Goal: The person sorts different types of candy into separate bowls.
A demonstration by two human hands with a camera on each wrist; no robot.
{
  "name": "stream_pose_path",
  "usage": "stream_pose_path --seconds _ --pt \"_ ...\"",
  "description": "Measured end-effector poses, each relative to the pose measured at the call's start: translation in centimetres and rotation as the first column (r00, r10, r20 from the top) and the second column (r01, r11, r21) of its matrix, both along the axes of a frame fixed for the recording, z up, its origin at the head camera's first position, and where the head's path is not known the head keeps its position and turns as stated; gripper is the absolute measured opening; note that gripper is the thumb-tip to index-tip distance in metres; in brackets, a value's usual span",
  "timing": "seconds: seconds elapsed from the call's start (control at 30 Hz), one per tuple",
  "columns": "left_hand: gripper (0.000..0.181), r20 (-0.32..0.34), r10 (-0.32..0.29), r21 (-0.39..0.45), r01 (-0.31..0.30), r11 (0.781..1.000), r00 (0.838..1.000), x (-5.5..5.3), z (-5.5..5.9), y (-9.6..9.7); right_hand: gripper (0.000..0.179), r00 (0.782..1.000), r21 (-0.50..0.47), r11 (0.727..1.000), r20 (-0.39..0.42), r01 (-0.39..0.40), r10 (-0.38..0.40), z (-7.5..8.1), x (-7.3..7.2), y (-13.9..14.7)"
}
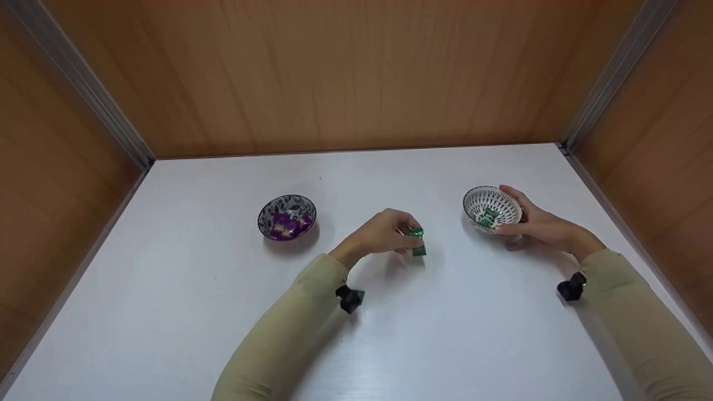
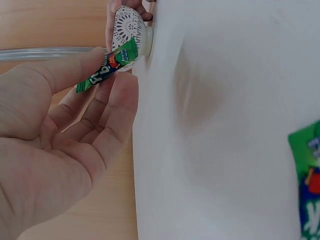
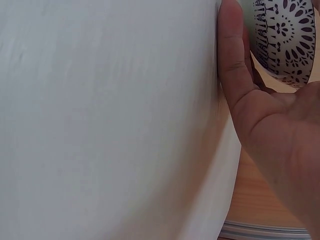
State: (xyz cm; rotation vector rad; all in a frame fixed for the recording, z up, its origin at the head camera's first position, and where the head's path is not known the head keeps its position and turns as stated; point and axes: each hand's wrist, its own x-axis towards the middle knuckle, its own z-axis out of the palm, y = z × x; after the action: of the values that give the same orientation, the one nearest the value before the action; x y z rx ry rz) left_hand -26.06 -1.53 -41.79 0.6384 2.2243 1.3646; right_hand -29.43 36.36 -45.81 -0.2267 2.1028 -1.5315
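Observation:
My left hand (image 1: 387, 231) pinches a small green-wrapped candy (image 2: 111, 64) between thumb and fingertips, held above the table. Coloured lettering shows on its wrapper in the left wrist view. To the right, my right hand (image 1: 537, 223) grips the white patterned bowl (image 1: 480, 199), thumb at the near rim and a finger at the far side. Inside that bowl lies green-wrapped candy (image 1: 488, 217). Another green-wrapped candy (image 2: 310, 175) is on the table below my left wrist, cut off by the frame edge in the left wrist view and mostly behind the wrist camera in the head view.
A dark floral-patterned bowl (image 1: 287, 201) with purple-wrapped candies (image 1: 289, 225) stands left of my left hand. The white table (image 1: 184, 312) is bounded by wood-grain panels (image 1: 356, 78) at the back and both sides. Black wrist cameras (image 1: 350, 299) hang under both forearms.

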Motion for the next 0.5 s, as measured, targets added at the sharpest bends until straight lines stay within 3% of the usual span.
stream_pose_path --seconds 0.33,0.5 --pt "0.016 0.089 0.045 0.114 -0.055 0.992 0.995 -1.0 0.7 1.8 0.105 1.0 0.004 1.0 0.005 0.006 -0.006 0.3 0.1 -0.2" --pt "0.021 0.103 0.058 0.111 -0.07 0.991 0.993 -1.6 1.0 2.9 0.105 1.0 0.011 1.0 0.0 0.008 -0.008 0.4 0.1 -0.1"
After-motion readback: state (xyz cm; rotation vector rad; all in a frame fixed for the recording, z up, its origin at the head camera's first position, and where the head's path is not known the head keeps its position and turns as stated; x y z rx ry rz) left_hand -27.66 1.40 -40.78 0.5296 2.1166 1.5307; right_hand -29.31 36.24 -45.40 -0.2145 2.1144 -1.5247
